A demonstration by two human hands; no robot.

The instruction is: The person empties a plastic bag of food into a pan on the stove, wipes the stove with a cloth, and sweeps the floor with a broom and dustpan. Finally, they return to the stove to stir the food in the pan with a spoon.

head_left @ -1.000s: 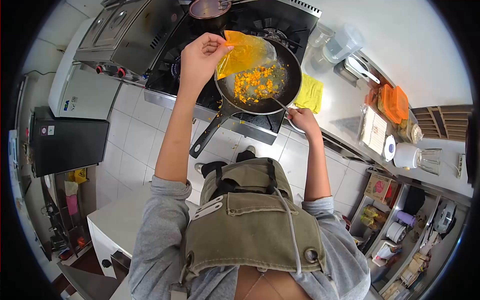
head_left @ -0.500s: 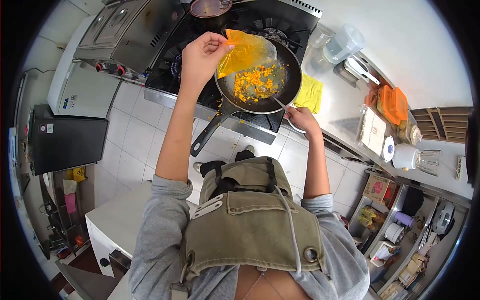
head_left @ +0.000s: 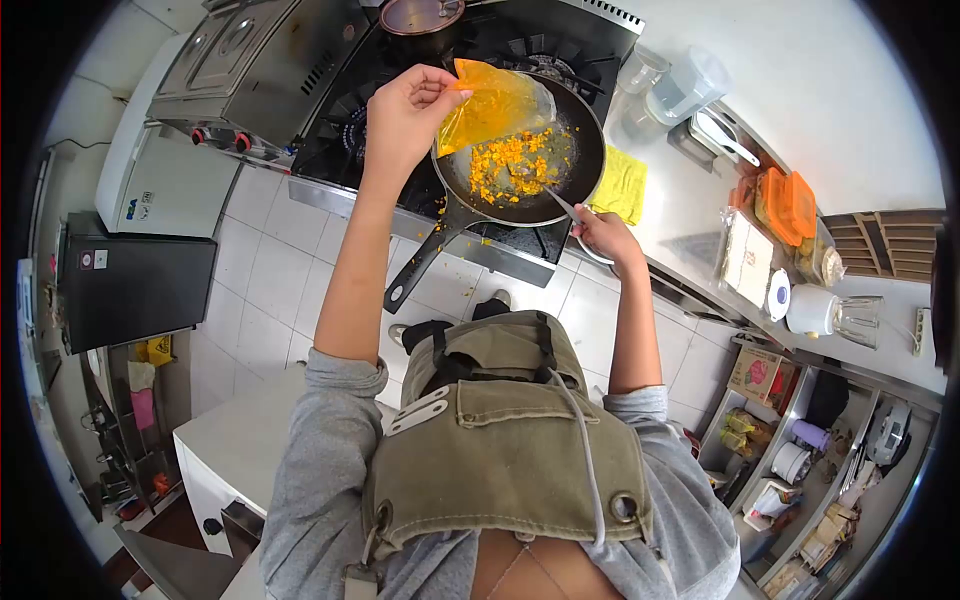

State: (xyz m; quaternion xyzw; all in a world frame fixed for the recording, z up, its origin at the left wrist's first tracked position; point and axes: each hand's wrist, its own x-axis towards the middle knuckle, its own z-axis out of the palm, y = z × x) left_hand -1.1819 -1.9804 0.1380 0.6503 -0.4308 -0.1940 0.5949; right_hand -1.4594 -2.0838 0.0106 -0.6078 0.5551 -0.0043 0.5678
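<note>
Black stove [head_left: 480,45]; translucent, orange-smeared bag [head_left: 492,108].

The orange plastic bag [head_left: 495,108] hides part of the round black pan [head_left: 585,175]; the right hand [head_left: 608,238] covers the end of the thin metal utensil [head_left: 563,204]; the dark lidded pot [head_left: 422,20] is cut at top

Glossy, see-through plastic bag [head_left: 490,108]; dark, smooth metal pan [head_left: 585,170]; matt, rough yellow cloth [head_left: 622,187].
</note>
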